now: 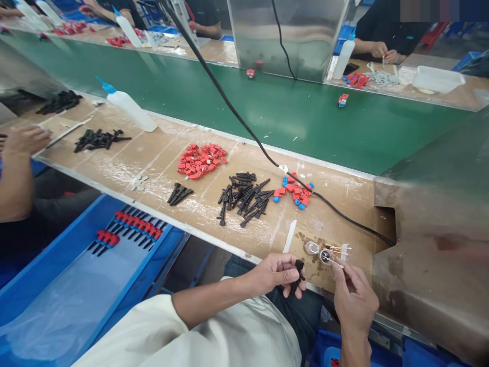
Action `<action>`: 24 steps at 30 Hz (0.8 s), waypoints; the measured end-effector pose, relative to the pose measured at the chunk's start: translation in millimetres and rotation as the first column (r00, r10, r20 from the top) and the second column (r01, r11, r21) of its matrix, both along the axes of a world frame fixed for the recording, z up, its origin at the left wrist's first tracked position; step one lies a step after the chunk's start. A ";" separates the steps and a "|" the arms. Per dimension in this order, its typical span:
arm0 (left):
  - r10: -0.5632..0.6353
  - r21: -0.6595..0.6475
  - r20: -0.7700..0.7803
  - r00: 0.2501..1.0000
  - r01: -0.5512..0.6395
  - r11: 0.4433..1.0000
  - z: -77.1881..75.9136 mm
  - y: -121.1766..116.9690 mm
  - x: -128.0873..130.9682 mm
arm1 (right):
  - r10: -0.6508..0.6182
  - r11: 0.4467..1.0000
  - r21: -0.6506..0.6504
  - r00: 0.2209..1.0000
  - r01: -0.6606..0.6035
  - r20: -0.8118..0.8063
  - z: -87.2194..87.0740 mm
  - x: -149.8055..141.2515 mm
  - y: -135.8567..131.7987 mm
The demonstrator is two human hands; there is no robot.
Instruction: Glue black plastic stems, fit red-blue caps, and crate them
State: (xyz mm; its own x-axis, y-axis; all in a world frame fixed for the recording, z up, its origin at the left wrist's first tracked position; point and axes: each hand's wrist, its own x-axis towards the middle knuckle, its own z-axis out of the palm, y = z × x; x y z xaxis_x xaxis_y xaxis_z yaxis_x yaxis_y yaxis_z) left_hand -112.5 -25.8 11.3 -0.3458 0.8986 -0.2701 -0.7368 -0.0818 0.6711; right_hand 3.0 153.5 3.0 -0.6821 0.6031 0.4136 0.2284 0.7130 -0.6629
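Note:
My left hand (280,275) is closed around a black plastic part (299,270), whose blocky end pokes up past the fingertips. My right hand (355,290) pinches a thin stick (336,262), its tip at a small round cup (325,256) with dark, glinting contents. Beside that cup sits a clear round cup or lid (312,248). Several thin sticks (338,249) lie just behind, on a stained piece of board. Farther left is a pile of black plastic parts (246,196), and behind the cups are red and blue pieces (294,191).
Red pieces (201,161) are heaped mid-bench. A black cable (229,104) crosses the bench to a metal housing (431,255) at right. A green conveyor (214,97) runs behind. A blue bin (76,260) holds assembled pieces. A co-worker's hand (25,140) is at left, near a white bottle (132,109).

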 end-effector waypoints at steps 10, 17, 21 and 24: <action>-0.088 -0.007 0.003 0.996 0.088 0.996 4.8 8.0 7.8 | 0.207 0.948 0.229 0.975 -0.222 0.085 14.3 -3.3 11.3; -0.033 -0.020 0.056 0.998 0.035 0.999 0.6 11.5 11.9 | 0.313 0.926 0.207 0.948 -0.316 0.047 13.9 -4.0 12.8; -0.013 -0.059 0.143 0.990 0.022 0.998 -1.2 14.6 13.7 | 0.178 0.975 0.131 0.984 -0.180 0.031 14.5 -4.5 11.8; -0.004 -0.097 0.210 0.978 0.025 0.995 -1.7 18.0 15.0 | 0.004 1.000 0.000 1.000 -0.004 0.027 9.5 -2.5 12.1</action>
State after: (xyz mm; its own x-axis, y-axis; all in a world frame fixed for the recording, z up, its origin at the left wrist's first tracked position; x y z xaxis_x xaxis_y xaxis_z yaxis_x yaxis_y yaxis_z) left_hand -97.6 -7.8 9.6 -0.2592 0.8683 -0.4229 -0.8624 -0.0109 0.5062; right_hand 0.5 165.6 12.4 -0.6956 0.6001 0.3951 0.2435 0.7142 -0.6562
